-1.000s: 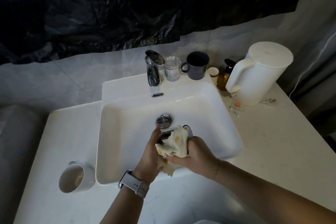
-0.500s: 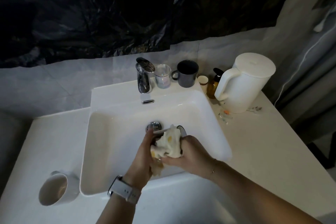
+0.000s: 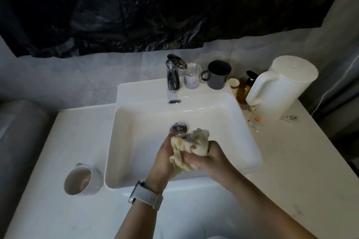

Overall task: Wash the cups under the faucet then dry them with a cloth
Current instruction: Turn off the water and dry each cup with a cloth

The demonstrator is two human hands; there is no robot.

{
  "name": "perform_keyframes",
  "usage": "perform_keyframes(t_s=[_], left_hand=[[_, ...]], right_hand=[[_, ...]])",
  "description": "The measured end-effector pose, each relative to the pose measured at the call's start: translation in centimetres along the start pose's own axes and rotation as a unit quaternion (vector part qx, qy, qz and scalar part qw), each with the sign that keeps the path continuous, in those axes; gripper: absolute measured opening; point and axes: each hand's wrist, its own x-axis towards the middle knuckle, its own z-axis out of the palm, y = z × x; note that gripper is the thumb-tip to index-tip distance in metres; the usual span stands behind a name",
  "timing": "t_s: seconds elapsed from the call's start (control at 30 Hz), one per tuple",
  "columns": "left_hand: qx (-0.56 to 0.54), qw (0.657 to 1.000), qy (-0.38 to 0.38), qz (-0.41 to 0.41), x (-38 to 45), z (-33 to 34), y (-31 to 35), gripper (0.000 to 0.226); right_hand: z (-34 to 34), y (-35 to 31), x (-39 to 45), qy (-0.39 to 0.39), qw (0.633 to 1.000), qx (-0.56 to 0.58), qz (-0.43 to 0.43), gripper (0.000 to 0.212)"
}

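3 cups (image 3: 82,179); 1 cloth (image 3: 191,144); 1 kettle (image 3: 281,88); perhaps 1 bottle (image 3: 245,91).

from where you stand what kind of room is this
Most likely a bathroom or small washroom vanity: a white basin sink set in a pale countertop, a chrome faucet against a tiled wall, and an amber pump bottle beside it.
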Motion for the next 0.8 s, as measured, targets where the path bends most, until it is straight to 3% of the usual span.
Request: perform_keyframes(t_s=[0.07, 0.17, 0.23, 0.3, 0.4, 0.47, 0.53, 0.57, 0.63, 0.7, 0.8], left_hand=[[-0.038, 0.998, -0.021, -0.053, -0.1, -0.4, 0.5, 0.057], [0.053, 0.994, 0.045, 0.079, -0.6, -0.8, -1.3, 0.038], [0.21, 0.953, 0.091, 0.199, -1.8, -0.4, -2.3, 0.021], [0.331, 0.898, 0.096, 0.275, -2.8, 0.1, -2.9, 0.026], [0.266, 0.937, 0.064, 0.219, -2.6, -0.3, -2.8, 0.038], [0.216, 0.965, -0.005, 0.146, -2.3, -0.9, -1.9, 0.033], [0.073, 0.992, -0.093, 0.039, -2.6, -0.8, -1.0, 0.027], [0.031, 0.994, -0.106, 0.012, -2.7, -0.6, -0.8, 0.023], [0.054, 0.996, -0.075, 0.021, -2.6, 0.1, -1.0, 0.014], [0.155, 0.985, 0.002, 0.072, -2.8, 0.9, -1.6, 0.01], [0.288, 0.932, 0.056, 0.212, -3.5, 1.1, -3.0, 0.026]], right_hand=[[0.6, 0.4, -0.7, -0.011, 0.999, -0.034, -0.021, 0.028], [0.4, 0.4, -0.7, 0.021, 1.0, 0.006, 0.008, 0.005], [-0.2, 0.3, -0.3, 0.025, 0.989, 0.117, 0.089, 0.018], [-0.8, -0.1, -0.2, -0.002, 0.968, 0.221, 0.122, 0.014], [-0.4, 0.3, -1.0, -0.009, 0.988, 0.149, 0.027, 0.014], [0.3, 1.6, -1.8, 0.05, 0.997, 0.036, -0.041, 0.013], [0.8, 2.5, -2.7, 0.085, 0.99, -0.06, -0.098, 0.015], [0.8, 2.9, -3.0, 0.095, 0.988, -0.055, -0.113, 0.014], [0.6, 2.2, -3.7, 0.117, 0.987, -0.004, -0.107, 0.007], [0.1, 1.5, -3.8, 0.106, 0.993, 0.037, -0.046, 0.013], [-1.1, 1.3, -3.8, 0.023, 0.992, 0.119, 0.042, 0.023]])
